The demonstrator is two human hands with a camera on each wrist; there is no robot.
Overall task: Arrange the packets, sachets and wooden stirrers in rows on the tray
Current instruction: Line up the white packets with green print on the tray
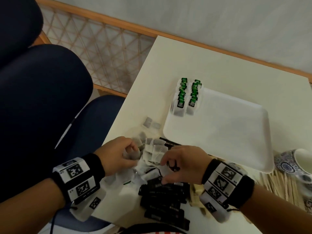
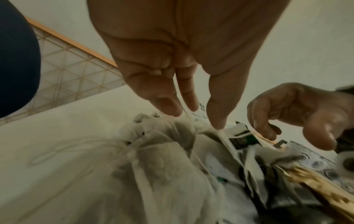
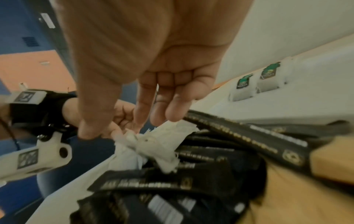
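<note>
A heap of white tea bags (image 1: pixel 153 149) (image 2: pixel 162 151) lies at the table's near left, with strings tangled. Black sachets (image 1: pixel 163 196) (image 3: pixel 229 136) are piled just in front of it. My left hand (image 1: pixel 135 152) (image 2: pixel 193 116) reaches into the heap, fingertips on the bags, nothing plainly pinched. My right hand (image 1: pixel 166 169) (image 3: pixel 130 127) hovers over the heap's right side, thumb apart, fingertips (image 3: pixel 164 119) touching a crumpled tea bag (image 3: pixel 162 144). The white tray (image 1: pixel 228 132) (image 3: pixel 306 98) carries two rows of green-tagged tea bags (image 1: pixel 187 97) (image 3: pixel 254 84) along its left edge.
Wooden stirrers (image 1: pixel 283 184) (image 2: pixel 321 186) lie at the near right beside a blue-patterned cup (image 1: pixel 293 162). Tan packets (image 1: pixel 196 191) sit under my right wrist. Two loose tea bags (image 1: pixel 150 123) lie left of the tray. Dark blue chairs (image 1: pixel 42 98) stand left of the table.
</note>
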